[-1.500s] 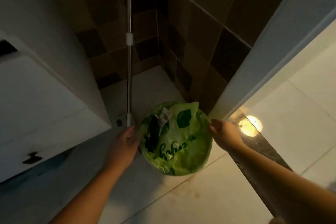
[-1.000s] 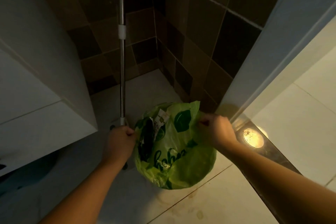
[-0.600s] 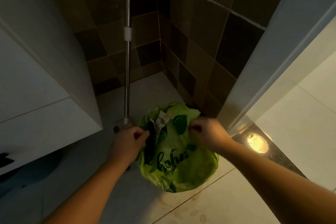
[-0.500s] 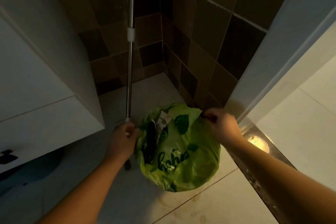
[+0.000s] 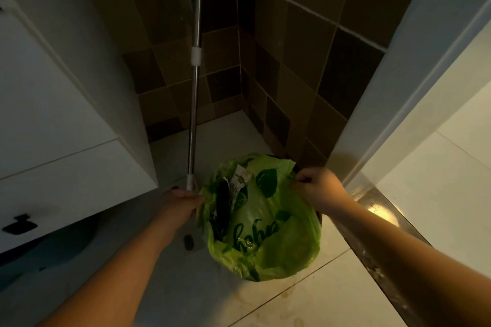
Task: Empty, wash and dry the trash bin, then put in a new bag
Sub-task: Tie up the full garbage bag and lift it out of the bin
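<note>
The left edge of the green plastic bag [image 5: 265,225] is pinched by the left hand [image 5: 176,208], fingers curled around the film; the right edge is pinched likewise by the right hand [image 5: 320,188], knuckles up, thumb and fingers closed on a bunched fold. The bag mouth is held stretched between the two hands. Dark green leaf prints and lettering are seen on the bag; a dark object and a crumpled printed wrapper [image 5: 239,180] lie inside it near the left side. The trash bin itself is almost wholly covered by the bag; only a dark sliver of rim [image 5: 318,216] is glimpsed below the right wrist. It stands on the pale floor tiles [image 5: 332,295] in the corner, near the brown tiled wall [image 5: 292,61]. A metal mop handle [image 5: 195,87] rises just behind the left hand. A white cabinet [image 5: 53,141] is noted at left, a door frame [image 5: 398,87] at right.
</note>
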